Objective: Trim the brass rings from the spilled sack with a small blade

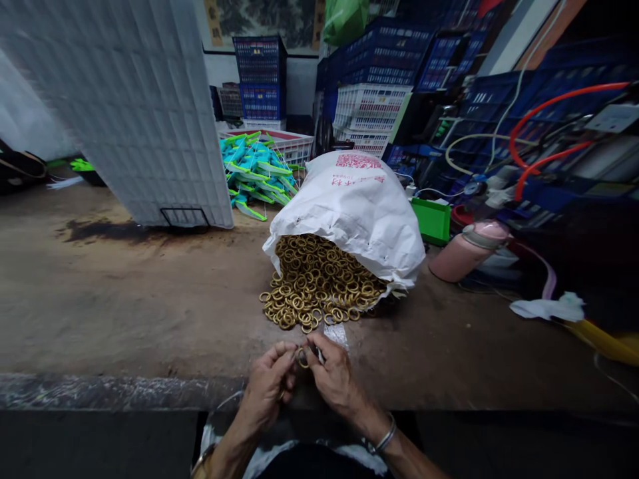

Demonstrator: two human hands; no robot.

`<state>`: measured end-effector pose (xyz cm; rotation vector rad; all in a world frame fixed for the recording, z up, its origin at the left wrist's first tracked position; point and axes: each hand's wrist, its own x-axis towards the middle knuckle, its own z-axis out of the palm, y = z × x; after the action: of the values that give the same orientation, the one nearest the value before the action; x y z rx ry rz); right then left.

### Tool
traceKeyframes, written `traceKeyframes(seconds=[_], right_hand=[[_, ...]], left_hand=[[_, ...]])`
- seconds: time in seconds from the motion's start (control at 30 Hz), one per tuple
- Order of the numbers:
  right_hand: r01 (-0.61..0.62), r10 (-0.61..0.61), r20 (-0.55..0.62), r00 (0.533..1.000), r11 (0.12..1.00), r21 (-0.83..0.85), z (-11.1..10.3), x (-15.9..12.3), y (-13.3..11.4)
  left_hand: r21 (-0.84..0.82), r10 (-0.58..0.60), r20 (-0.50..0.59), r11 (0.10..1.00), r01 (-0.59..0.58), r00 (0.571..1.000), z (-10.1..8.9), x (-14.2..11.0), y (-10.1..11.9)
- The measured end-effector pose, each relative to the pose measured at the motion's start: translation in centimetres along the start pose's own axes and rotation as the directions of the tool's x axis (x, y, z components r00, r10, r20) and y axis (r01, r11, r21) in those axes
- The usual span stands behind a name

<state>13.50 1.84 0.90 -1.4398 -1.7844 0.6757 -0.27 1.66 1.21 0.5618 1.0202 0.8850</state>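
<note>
My left hand [269,382] and my right hand [335,378] meet at the near edge of the workbench [124,306], both pinched on one brass ring [302,357] held between their fingertips. My right hand also seems to hold a thin dark piece against the ring. Just beyond the hands lies a small clear plastic bit [338,334]. Behind that, a white sack [349,213] lies on its side with a heap of brass rings [319,283] spilling from its mouth toward me.
A tall white gridded panel [134,106] stands at the back left. Teal and green plastic parts [254,176] are piled behind the sack. A pink bottle [469,249] and a green box [432,219] lie to the right, with red hoses and stacked blue and white crates beyond.
</note>
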Motion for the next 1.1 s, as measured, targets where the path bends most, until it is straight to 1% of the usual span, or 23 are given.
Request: traceKeyframes(seconds=[0.1, 0.17, 0.27, 0.33, 0.4, 0.43, 0.5, 0.53, 0.57, 0.6, 0.63, 0.67, 0.7, 0.77, 0.83, 0.9, 0.93, 1.0, 1.1], right_hand=[[0.053, -0.054, 0.03, 0.998, 0.998, 0.022, -0.2, -0.3, -0.7], [0.036, -0.038, 0.038, 0.999, 0.998, 0.057, -0.3, -0.4, -0.9], [-0.09, 0.085, 0.04, 0.996, 0.982, 0.166, -0.4, -0.4, -0.8], [-0.196, 0.183, 0.073, 0.98, 0.946, 0.257, -0.5, -0.3, -0.6], [-0.322, 0.281, 0.164, 0.946, 0.875, 0.36, -0.5, -0.4, -0.5], [-0.4, 0.331, 0.231, 0.915, 0.818, 0.414, -0.5, -0.5, -0.5], [-0.554, 0.41, 0.376, 0.831, 0.661, 0.506, -0.5, -0.8, -0.5], [-0.608, 0.429, 0.431, 0.794, 0.581, 0.541, -0.6, -0.9, -0.6], [-0.637, 0.436, 0.465, 0.771, 0.517, 0.571, -0.6, -1.0, -0.6], [-0.645, 0.436, 0.476, 0.764, 0.476, 0.598, -0.6, -1.1, -0.6], [-0.638, 0.434, 0.471, 0.768, 0.462, 0.615, -0.6, -1.2, -0.6], [-0.622, 0.437, 0.446, 0.781, 0.475, 0.622, -0.6, -1.2, -0.5], [-0.597, 0.44, 0.408, 0.8, 0.512, 0.618, -0.6, -1.1, -0.4], [-0.521, 0.425, 0.306, 0.852, 0.634, 0.572, -0.7, -1.0, -0.3], [-0.419, 0.369, 0.201, 0.908, 0.761, 0.496, -0.9, -0.8, -0.3], [-0.327, 0.303, 0.124, 0.945, 0.846, 0.422, -1.0, -0.7, -0.4], [-0.297, 0.281, 0.101, 0.954, 0.87, 0.393, -1.1, -0.7, -0.6], [-0.275, 0.258, 0.096, 0.961, 0.886, 0.372, -1.3, -0.7, -0.8], [-0.325, 0.284, 0.159, 0.945, 0.855, 0.404, -1.5, -0.7, -0.9]], left_hand=[[0.115, 0.05, 0.045, 0.992, -0.054, 0.998, 0.2, 0.2, -0.6], [0.143, 0.065, 0.064, 0.987, -0.074, 0.996, 0.2, 0.2, -0.8], [0.171, 0.099, 0.043, 0.98, -0.105, 0.994, 0.4, 0.1, -0.9], [0.212, 0.151, 0.005, 0.966, -0.149, 0.988, 0.7, 0.0, -0.8], [0.255, 0.227, -0.013, 0.943, -0.216, 0.974, 1.2, -0.2, -0.7], [0.275, 0.266, -0.008, 0.927, -0.254, 0.964, 1.4, -0.3, -0.6], [0.305, 0.338, 0.021, 0.894, -0.328, 0.941, 1.8, -0.6, -0.5], [0.314, 0.365, 0.036, 0.88, -0.357, 0.93, 2.0, -0.7, -0.5], [0.319, 0.382, 0.049, 0.87, -0.377, 0.923, 2.2, -0.8, -0.5], [0.315, 0.387, 0.057, 0.868, -0.384, 0.92, 2.3, -0.9, -0.4], [0.301, 0.377, 0.063, 0.876, -0.378, 0.924, 2.4, -1.0, -0.4], [0.284, 0.353, 0.068, 0.89, -0.357, 0.933, 2.5, -1.0, -0.4], [0.27, 0.318, 0.072, 0.906, -0.325, 0.945, 2.5, -1.1, -0.3], [0.261, 0.237, 0.067, 0.933, -0.247, 0.969, 2.6, -1.2, -0.2], [0.266, 0.171, 0.052, 0.947, -0.179, 0.984, 2.6, -1.3, -0.1], [0.268, 0.126, 0.05, 0.954, -0.134, 0.991, 2.5, -1.4, 0.0], [0.267, 0.11, 0.055, 0.956, -0.121, 0.992, 2.4, -1.4, 0.0], [0.259, 0.085, 0.077, 0.96, -0.103, 0.993, 2.3, -1.3, -0.1], [0.2, 0.06, 0.105, 0.977, -0.08, 0.993, 2.2, -1.3, -0.4]])
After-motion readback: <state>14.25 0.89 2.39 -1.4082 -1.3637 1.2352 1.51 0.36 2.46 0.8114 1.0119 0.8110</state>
